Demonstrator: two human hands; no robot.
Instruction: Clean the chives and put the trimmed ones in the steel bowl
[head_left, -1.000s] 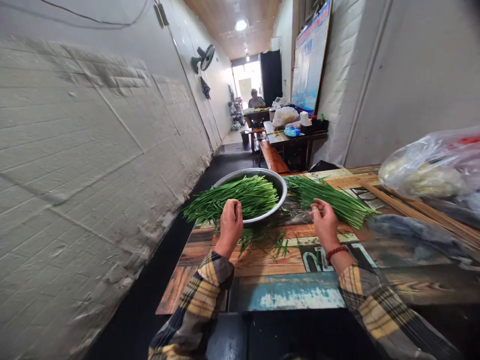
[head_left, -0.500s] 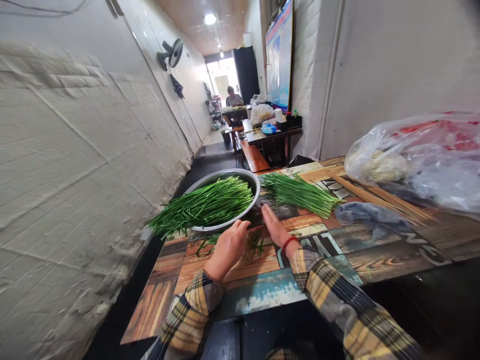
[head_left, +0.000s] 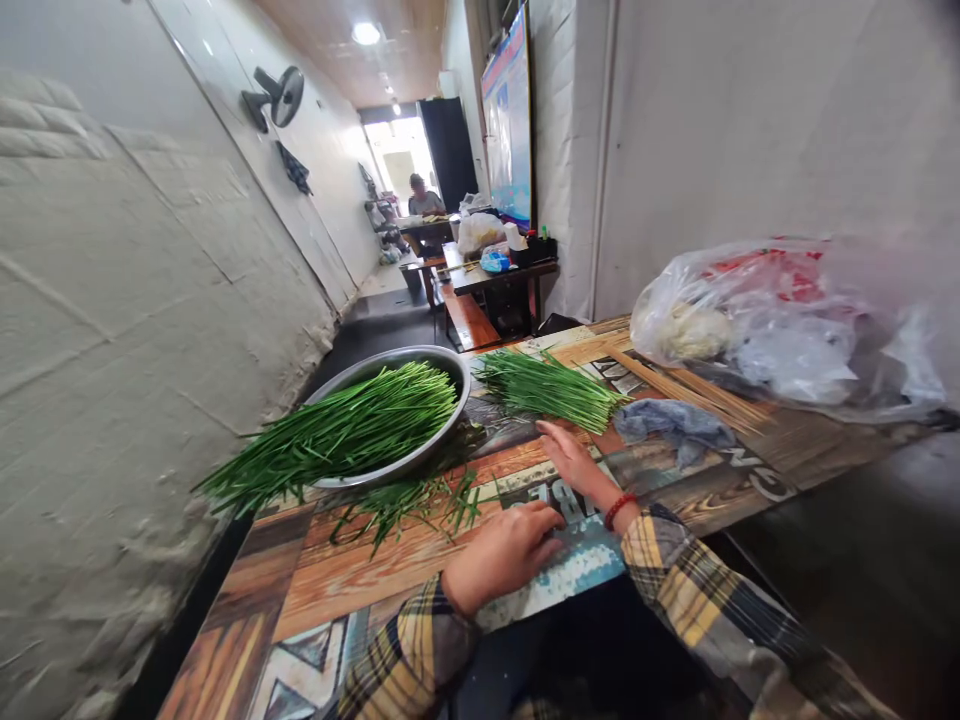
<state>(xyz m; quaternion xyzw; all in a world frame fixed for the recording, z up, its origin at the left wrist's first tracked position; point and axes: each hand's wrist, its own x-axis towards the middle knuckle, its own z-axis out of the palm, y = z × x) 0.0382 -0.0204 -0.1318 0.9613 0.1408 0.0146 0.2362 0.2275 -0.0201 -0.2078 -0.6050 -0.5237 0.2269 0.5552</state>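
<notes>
My left hand [head_left: 506, 552] is low over the near edge of the table, its fingers loosely bent and apart with nothing visible in them. Stretched out flat, the fingers of my right hand [head_left: 577, 465] hover at or just above the tabletop, a little nearer than a bundle of garlic chives [head_left: 555, 388]. To the left, a metal basin [head_left: 390, 470] holds a large heap of garlic chives [head_left: 352, 420] whose leaves hang over its left rim. Loose green scraps [head_left: 412, 505] lie in front of the basin, left of my left hand.
A grey cloth [head_left: 671, 425] lies right of the bundle, beside several wooden sticks [head_left: 682, 385]. Behind them sits a clear plastic bag [head_left: 780, 330] on the patterned table [head_left: 352, 575]. Farther back are another table [head_left: 502, 275] and a seated person [head_left: 425, 197].
The view has swung right, so the basin and bundle appear farther left. My hands have moved right and closer to me, away from the scraps by the basin; the left hand's fingers have loosened.
</notes>
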